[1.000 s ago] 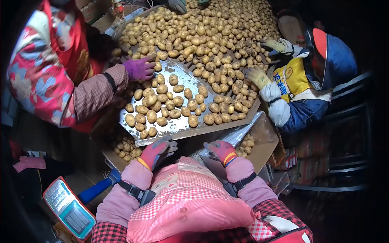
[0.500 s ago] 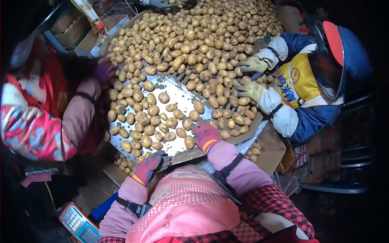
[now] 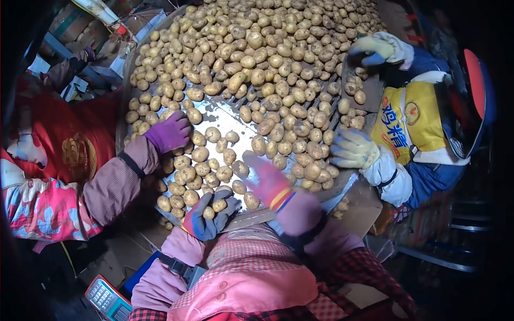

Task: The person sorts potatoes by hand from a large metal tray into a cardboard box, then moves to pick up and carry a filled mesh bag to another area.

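Observation:
My left hand (image 3: 210, 216), in a pink and grey-blue work glove, is turned up at the near edge of the metal sorting table (image 3: 241, 128), its fingers curled around a potato (image 3: 219, 205). To its right, my right hand (image 3: 265, 182) in a matching glove reaches over the metal surface, smeared by motion. Its fingertips are right by another potato (image 3: 240, 169), and whether they grip it I cannot tell. Several loose potatoes lie between and around both hands.
A large potato heap (image 3: 267, 43) covers the far side. At left, a co-worker's purple-gloved hand (image 3: 170, 131) reaches onto the table. At right, another co-worker's pale-gloved hand (image 3: 354, 150) is beside the potatoes. A calculator-like device (image 3: 108, 298) lies low at left.
My left hand has turned over and now holds a potato. My right hand has shifted slightly left. The left co-worker's hand moved inward; the right co-worker's hands drew apart.

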`<state>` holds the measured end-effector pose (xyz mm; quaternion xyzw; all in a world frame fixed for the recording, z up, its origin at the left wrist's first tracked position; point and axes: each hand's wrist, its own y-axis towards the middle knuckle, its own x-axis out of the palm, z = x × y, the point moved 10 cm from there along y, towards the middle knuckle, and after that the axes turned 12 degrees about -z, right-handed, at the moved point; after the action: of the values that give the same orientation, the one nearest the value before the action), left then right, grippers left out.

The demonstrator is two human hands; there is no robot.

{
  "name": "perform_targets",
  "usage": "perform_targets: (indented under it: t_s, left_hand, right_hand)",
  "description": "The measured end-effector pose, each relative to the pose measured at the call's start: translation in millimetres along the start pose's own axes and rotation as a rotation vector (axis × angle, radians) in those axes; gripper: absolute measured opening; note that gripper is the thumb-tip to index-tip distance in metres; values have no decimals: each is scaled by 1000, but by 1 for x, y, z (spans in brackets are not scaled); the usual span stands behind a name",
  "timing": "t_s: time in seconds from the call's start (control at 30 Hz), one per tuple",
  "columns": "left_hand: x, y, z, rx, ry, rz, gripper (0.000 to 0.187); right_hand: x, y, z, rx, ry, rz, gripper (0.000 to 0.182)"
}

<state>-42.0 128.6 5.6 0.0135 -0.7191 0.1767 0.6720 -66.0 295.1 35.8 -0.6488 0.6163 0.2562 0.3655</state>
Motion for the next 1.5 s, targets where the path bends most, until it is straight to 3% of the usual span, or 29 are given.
perform_targets:
  t_s: [0.07, 0.17, 0.23, 0.27, 0.3, 0.37, 0.4, 0.47, 0.5, 0.53, 0.6, 0.63, 0.73, 0.87, 0.97, 1.0, 1.03, 1.1, 1.13, 1.2, 1.3, 1.37, 1.4, 1.43, 1.47, 1.5]
  left_hand:
    - [-3, -3, 1, -24, -62, -2, 47]
    - [0, -3, -5, -56, -115, -6, 47]
    - [-11, -8, -3, -33, 84, 160, 46]
    - [-12, -9, -2, -12, 97, 172, 47]
    - [-14, -9, -2, -1, 92, 168, 47]
    - [-18, -12, -3, -2, 19, 147, 48]
    - [-23, -15, -2, -11, 34, 134, 49]
    - [-23, -16, -1, -17, 116, 163, 49]
    - [-24, -20, -1, -37, 204, 193, 48]
    - [-27, -21, -2, -30, 204, 196, 48]
    - [-37, -24, -8, -26, 120, 257, 48]
    - [-38, -25, -9, -19, 121, 263, 48]
    - [-41, -31, -10, -7, 89, 222, 49]
    - [-44, -41, -8, 78, 33, 211, 51]
    - [-46, -46, -6, 86, 66, 150, 51]
    - [-46, -48, -5, 96, 67, 151, 51]
    - [-43, -51, -3, 100, 114, 160, 52]
    - [-44, -56, -2, 111, 158, 164, 52]
    - [-41, -56, -4, 111, 92, 138, 53]
    - [-38, -58, -6, 122, 30, 101, 53]
    - [-44, -66, -6, 129, 105, 206, 50]
    - [-56, -71, 0, 168, 312, 210, 49]
    - [-33, -69, 15, 208, 1103, 15, 43]
    - [-51, -69, 17, 214, 1105, -3, 43]
    - [-78, -62, -7, 79, 357, -161, 40]
    - [-60, -60, -2, 107, 469, -88, 38]
  right_hand:
    - [-44, 30, 49, 145, -275, 171, 66]
    - [-43, 62, 72, 167, -441, 101, 72]
    - [-21, 65, 72, 235, -518, 96, 76]
    - [-3, 61, 62, 256, -522, -131, 75]
    - [2, 49, 29, 241, -800, -149, 68]
    - [41, 30, 14, 38, -130, -438, 60]
    - [37, 33, 35, 178, 93, -472, 56]
    - [-16, 54, 60, 246, 38, -275, 55]
    - [-43, 67, 69, 6, -148, 58, 60]
    - [-58, 82, 69, -52, -384, 94, 69]
    - [-47, 117, 75, -85, -749, -132, 80]
    - [-51, 130, 75, -93, -744, -132, 80]
    - [-13, 161, 89, -110, -816, -511, 93]
    - [-14, 171, 78, -66, -849, -616, 86]
    - [-17, 172, 71, 9, -908, -605, 87]
    - [-16, 170, 68, 12, -932, -615, 76]
    - [-10, 168, 75, 5, -937, -611, 76]
    - [-2, 168, 86, -47, -960, -478, 59]
    - [-6, 164, 80, 26, -953, -540, 49]
    - [2, 165, 94, 42, -968, -564, 48]
    - [3, 164, 105, 136, -931, -616, 47]
    - [-10, 154, 107, 245, -776, -474, 47]
    - [-13, 144, 103, 274, -740, -420, 49]
    - [-13, 133, 102, 240, -779, -306, 45]
    - [-6, 127, 113, 275, -778, -289, 43]
    - [-2, 123, 120, 309, -773, -276, 41]
